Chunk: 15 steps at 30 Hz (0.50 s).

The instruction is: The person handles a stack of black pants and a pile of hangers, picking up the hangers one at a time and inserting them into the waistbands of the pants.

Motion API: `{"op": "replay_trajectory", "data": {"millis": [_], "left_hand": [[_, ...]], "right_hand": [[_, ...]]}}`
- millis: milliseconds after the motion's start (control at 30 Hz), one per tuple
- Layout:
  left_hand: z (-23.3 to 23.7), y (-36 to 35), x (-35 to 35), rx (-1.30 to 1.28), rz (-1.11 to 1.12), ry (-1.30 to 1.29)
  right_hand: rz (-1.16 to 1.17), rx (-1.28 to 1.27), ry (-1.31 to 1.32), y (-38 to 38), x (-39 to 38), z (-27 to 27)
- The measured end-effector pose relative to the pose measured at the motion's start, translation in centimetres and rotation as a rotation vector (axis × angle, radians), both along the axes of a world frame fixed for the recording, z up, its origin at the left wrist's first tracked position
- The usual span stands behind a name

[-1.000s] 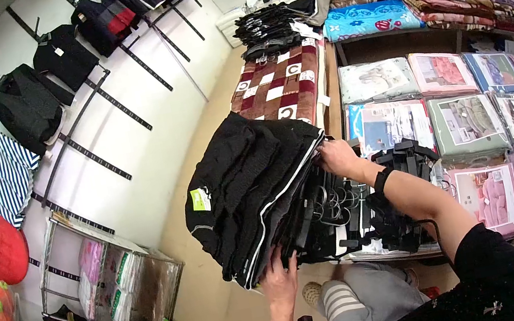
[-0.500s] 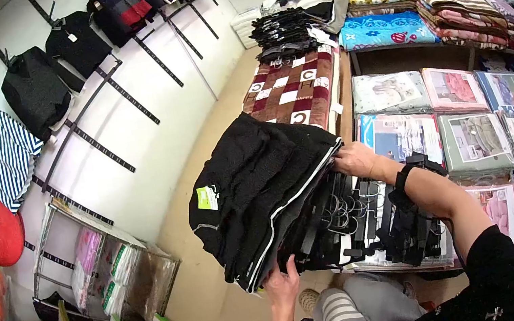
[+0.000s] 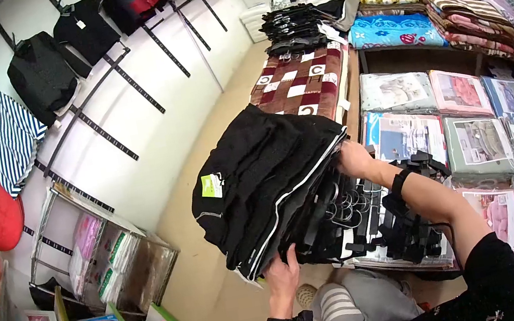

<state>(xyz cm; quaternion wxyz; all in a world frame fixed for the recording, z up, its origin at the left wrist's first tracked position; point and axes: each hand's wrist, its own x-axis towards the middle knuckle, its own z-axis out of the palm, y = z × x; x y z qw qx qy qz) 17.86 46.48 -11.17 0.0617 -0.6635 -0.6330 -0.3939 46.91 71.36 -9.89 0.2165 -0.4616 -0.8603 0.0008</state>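
Left hand (image 3: 281,274), lower centre: half cupped at the stack's bottom edge, thumb apart, fingertips hidden by cloth; can't tell how firmly it grips. Right hand (image 3: 356,160), right of centre: fingers curled closed on the upper-right corner.

Stack of black garments (image 3: 258,167) sits mid-frame between the hands, tilted, left part overhanging the floor. Matte soft knit-looking cloth, wrinkled top, layers fanned along the lower-right side, thin white piping on one edge. Lime-and-white tag (image 3: 212,186) on the left end.

Black hangers (image 3: 376,211) with shiny wire hooks bunch just right of it. Bedding packs (image 3: 479,138), glossy clear plastic, boxy, fill the right side. Beyond the stack, upper centre: brown-and-white checked blanket (image 3: 301,80), plush. Upper right: folded blue floral blanket (image 3: 394,32). Upper left: striped shirt (image 3: 9,139) on the wall.
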Motion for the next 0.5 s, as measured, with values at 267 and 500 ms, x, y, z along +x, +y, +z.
{"op": "replay_trajectory", "data": {"millis": [267, 500], "left_hand": [[1.8, -0.2, 0.3, -0.003, 0.009, 0.061], [0.9, -0.9, 0.3, -0.081, -0.010, 0.027]], "right_hand": [[0.098, 0.160, -0.306, 2.9, 0.7, -1.4], [0.261, 0.473, -0.397, 2.2, 0.9, 1.7]]}}
